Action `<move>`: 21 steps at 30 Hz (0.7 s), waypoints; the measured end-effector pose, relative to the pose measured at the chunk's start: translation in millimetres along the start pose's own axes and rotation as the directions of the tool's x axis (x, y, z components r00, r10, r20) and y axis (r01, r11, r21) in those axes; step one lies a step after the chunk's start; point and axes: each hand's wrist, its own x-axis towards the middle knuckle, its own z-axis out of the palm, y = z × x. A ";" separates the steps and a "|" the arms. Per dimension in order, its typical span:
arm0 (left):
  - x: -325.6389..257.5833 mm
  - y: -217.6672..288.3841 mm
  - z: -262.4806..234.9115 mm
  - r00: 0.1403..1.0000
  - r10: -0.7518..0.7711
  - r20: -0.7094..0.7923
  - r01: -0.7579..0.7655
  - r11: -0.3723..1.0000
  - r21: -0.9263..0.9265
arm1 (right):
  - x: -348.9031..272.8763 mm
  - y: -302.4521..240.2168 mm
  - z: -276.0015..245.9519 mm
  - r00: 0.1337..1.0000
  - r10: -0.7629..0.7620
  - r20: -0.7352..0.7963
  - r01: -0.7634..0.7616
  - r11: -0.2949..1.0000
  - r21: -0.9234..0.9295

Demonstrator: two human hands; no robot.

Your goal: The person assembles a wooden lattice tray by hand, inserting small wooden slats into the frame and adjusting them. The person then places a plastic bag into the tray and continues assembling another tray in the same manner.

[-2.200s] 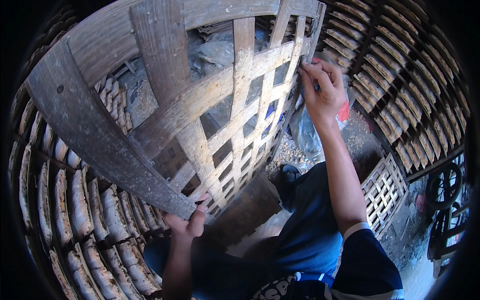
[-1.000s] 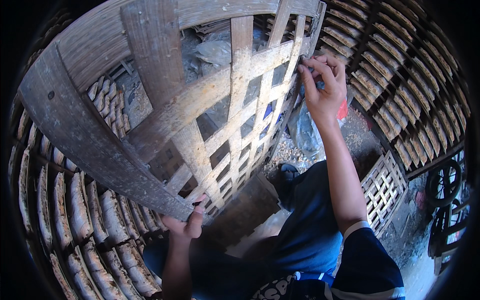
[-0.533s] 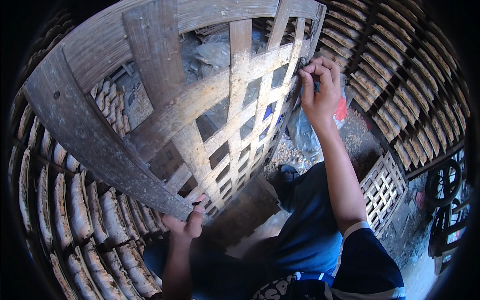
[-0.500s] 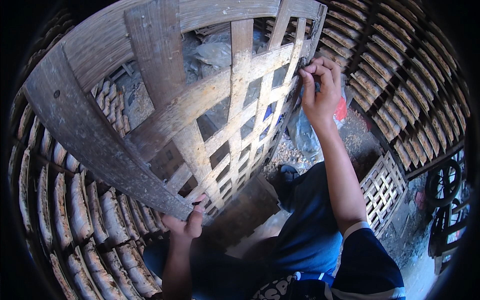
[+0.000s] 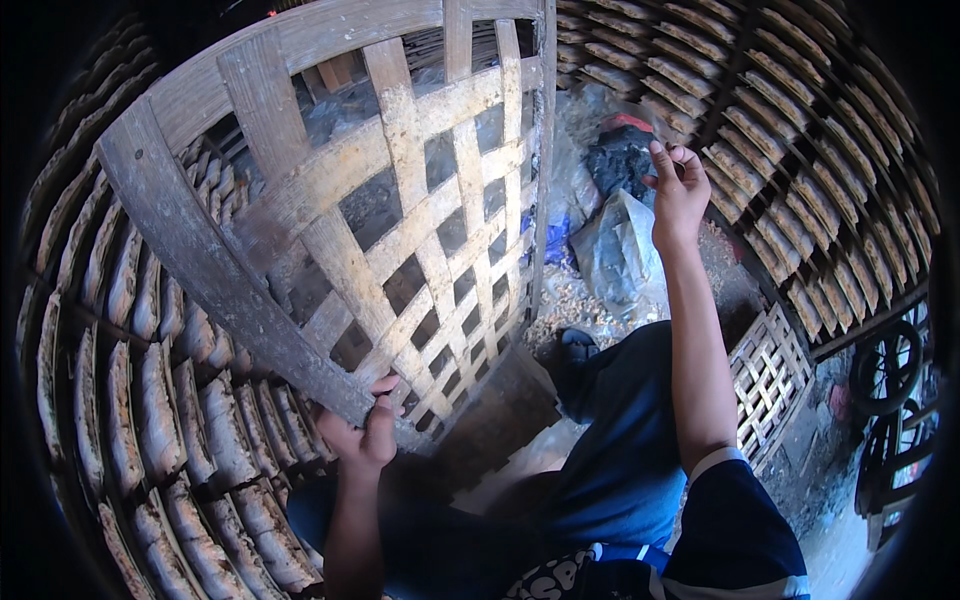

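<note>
Woven slat panel [image 5: 355, 270], tilted upright; left hand [image 5: 362, 435] closed on its lower near corner.
The chip-littered floor [image 5: 715, 258] shows right of the panel; rows of curved pieces [image 5: 228, 430] line the room on both sides of it. A translucent plastic bag [image 5: 612, 258], contents indistinct, lies beyond its right edge. Right hand [image 5: 682, 197]: clear of the panel, right of it, fingers partly curled; any held item cannot be determined. Pale lettering [image 5: 548, 578] marks the shirt below the panel.
</note>
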 end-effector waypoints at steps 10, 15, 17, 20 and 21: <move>-0.2 -0.5 2.2 1.000 0.013 0.016 -0.012 1.000 -0.013 | 13.0 -6.8 -25.3 0.982 0.133 -0.131 -0.126 0.990 0.061; 4.0 6.2 9.6 0.996 0.028 -0.088 -0.033 0.998 -0.061 | -6.6 -24.4 -12.0 0.980 0.181 0.077 -0.196 0.931 0.306; 3.9 9.1 11.3 0.994 0.025 -0.109 -0.034 0.996 -0.076 | -11.8 -25.4 -10.9 0.954 0.189 0.231 -0.278 0.844 0.458; 2.3 5.6 5.4 0.999 0.011 -0.048 -0.012 1.000 -0.015 | -19.7 -33.0 -7.0 0.899 0.166 0.405 -0.394 0.710 0.584; 3.1 5.6 5.6 0.998 0.029 -0.049 -0.030 0.999 -0.016 | -20.2 -34.0 -7.8 0.872 0.130 0.473 -0.431 0.661 0.614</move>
